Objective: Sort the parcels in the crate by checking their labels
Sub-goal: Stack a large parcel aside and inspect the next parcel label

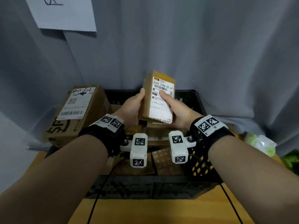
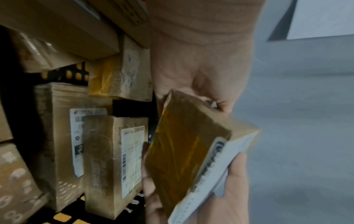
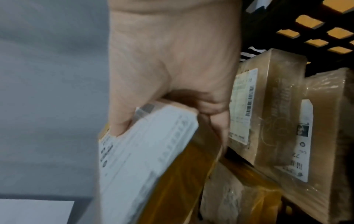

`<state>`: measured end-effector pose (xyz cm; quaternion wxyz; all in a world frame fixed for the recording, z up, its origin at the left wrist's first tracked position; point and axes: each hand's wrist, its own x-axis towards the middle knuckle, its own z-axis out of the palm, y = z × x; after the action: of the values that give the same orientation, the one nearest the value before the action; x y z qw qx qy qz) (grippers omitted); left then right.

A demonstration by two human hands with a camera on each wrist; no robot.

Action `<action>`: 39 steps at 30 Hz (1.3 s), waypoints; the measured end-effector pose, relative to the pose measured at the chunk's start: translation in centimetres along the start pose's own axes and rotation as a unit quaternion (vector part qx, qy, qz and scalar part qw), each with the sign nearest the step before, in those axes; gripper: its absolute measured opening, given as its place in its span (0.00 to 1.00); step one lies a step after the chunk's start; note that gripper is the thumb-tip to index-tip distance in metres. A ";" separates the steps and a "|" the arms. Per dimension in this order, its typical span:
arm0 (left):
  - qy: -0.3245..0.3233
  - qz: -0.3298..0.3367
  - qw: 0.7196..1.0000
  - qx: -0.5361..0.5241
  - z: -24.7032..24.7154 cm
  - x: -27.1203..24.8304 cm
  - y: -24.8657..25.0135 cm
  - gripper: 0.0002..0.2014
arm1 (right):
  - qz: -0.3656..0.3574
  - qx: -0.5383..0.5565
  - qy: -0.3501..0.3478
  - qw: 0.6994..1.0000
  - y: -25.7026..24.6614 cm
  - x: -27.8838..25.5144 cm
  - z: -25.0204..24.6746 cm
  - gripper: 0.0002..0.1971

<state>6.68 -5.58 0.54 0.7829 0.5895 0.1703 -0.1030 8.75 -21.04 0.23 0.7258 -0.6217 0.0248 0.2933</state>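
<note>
Both hands are on one small parcel (image 1: pixel 157 96), held up over the far half of the black crate (image 1: pixel 192 101) with its white label (image 1: pixel 161 102) facing the head camera. The left hand (image 1: pixel 131 105) wraps the parcel's left edge, thumb up along that side, while the right hand (image 1: pixel 177 112) cups the lower right corner with its thumb (image 1: pixel 166 97) pressed flat on the label just under the barcode. So each hand is curled round the box, neither one spread. The top line of the label reads 502D T098-69 69; the smaller print is too blurry to read. From the left wrist view the parcel's side is covered in yellowish tape (image 2: pixel 178 153). Down in the crate there are more taped cardboard parcels (image 2: pixel 114 165) standing with labels showing, packed close together. A bigger box (image 1: pixel 76 112) with handwriting on it sits tilted at the crate's far left corner, leaning on the rim. The crate is on a yellow table (image 1: pixel 158 212), and a white sheet (image 1: pixel 63 13) hangs on the grey curtain (image 1: pixel 210 54) behind.
</note>
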 end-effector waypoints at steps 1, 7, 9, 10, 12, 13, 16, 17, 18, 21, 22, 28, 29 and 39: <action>0.006 0.019 0.999 0.026 0.3 -0.4 0.3 0.21 | -0.029 -0.013 0.012 0.999 -0.2 -0.2 -0.2 0.19; -0.032 0.085 0.989 0.113 1.6 -2.6 1.6 0.18 | -0.097 -0.150 0.046 0.983 -1.1 -2.1 -1.5 0.25; -0.034 0.098 0.987 0.125 1.4 -3.0 1.8 0.23 | -0.115 -0.172 0.045 0.977 -1.4 -2.7 -1.6 0.24; -0.033 0.102 0.986 0.128 1.3 -3.2 1.9 0.28 | -0.121 -0.187 0.043 0.974 -1.5 -3.0 -1.7 0.25; -0.032 0.105 0.985 0.130 1.0 -3.2 2.0 0.33 | -0.126 -0.215 0.035 0.968 -1.6 -3.6 -1.8 0.27; -0.030 0.107 0.985 0.131 0.9 -3.3 2.0 0.34 | -0.126 -0.226 0.031 0.965 -1.6 -3.8 -1.9 0.27; -0.026 0.113 0.985 0.128 0.7 -3.5 2.4 0.31 | -0.130 -0.236 0.026 0.963 -1.8 -4.7 -2.0 0.28; -0.025 0.117 0.985 0.125 0.7 -3.6 2.5 0.30 | -0.132 -0.237 0.027 0.962 -1.8 -4.9 -1.9 0.28; -0.023 0.121 0.985 0.124 0.7 -3.6 2.6 0.28 | -0.135 -0.237 0.029 0.962 -1.9 -5.0 -1.9 0.28; -0.015 0.130 0.983 0.128 0.7 -3.7 3.1 0.32 | -0.143 -0.235 0.033 0.961 -2.3 -5.2 -1.6 0.29; -0.014 0.132 0.982 0.131 0.8 -3.7 3.4 0.34 | -0.146 -0.234 0.036 0.960 -2.5 -5.2 -1.5 0.30; 0.009 0.156 0.982 0.109 1.1 -4.4 4.7 0.16 | -0.154 -0.205 0.018 0.967 -3.3 -5.6 -1.3 0.34; 0.016 0.157 0.983 0.092 1.0 -4.5 4.9 0.12 | -0.156 -0.190 0.022 0.969 -3.4 -5.6 -1.5 0.36; -0.004 0.016 0.989 0.148 0.2 -4.0 2.7 0.14 | -0.180 -0.064 0.157 0.969 -2.7 -5.4 -5.2 0.09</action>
<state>3.99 -5.16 4.51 0.6891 0.7013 0.1400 -0.1168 7.17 -28.07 3.63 0.7122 -0.6996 0.0073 0.0572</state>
